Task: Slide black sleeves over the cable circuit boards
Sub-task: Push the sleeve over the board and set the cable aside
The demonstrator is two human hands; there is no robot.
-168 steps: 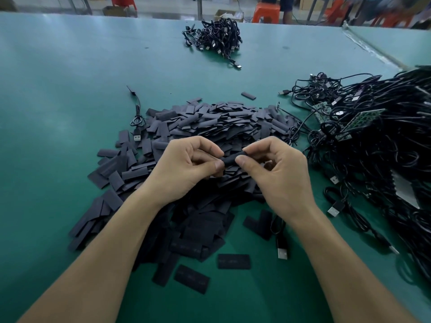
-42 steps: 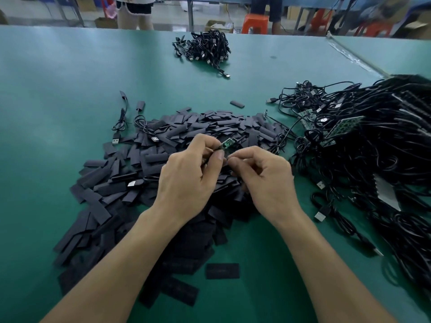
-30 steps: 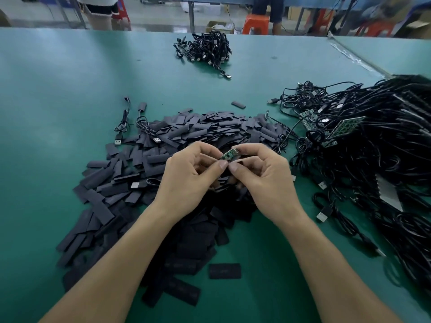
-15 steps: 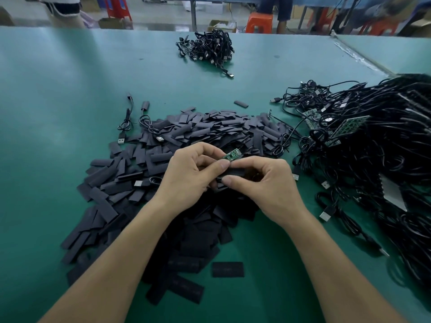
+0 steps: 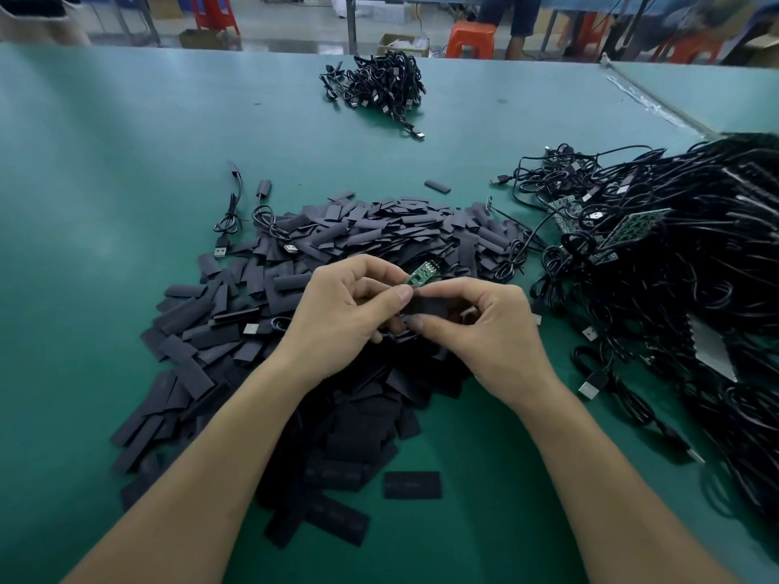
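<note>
**Now the board points away from me, with the sleeve right at its near end**

Both hands meet above the pile of sleeves [image 5: 379,233] on the green worktop [image 5: 126,162]. My left hand [image 5: 350,318] has its grip pinched together: thumb and forefinger nip the near end of the small green circuit board [image 5: 421,274]. The rest of the board sticks out bare past my fingertips. Its long axis slants up and away from me, leaning to the right.

My right hand [image 5: 489,335] also has its grip pinched, forefinger above and thumb below, on one black sleeve [image 5: 428,307]. The sleeve lies just below the board and on my side of it, touching or nearly touching the left thumb. I cannot tell whether the board's near end has entered the sleeve's mouth, because my fingers cover that joint. The board's own cable is hidden too.

I judge this to be the lining-up step. The sleeve has to travel along the board's slant, away from me and to the right, so the right hand is the one to push. The left hand should steady the board and give way as the sleeve comes past. If the sleeve's flattened mouth is not opened, it is likely to catch on the board's corner.
</note>
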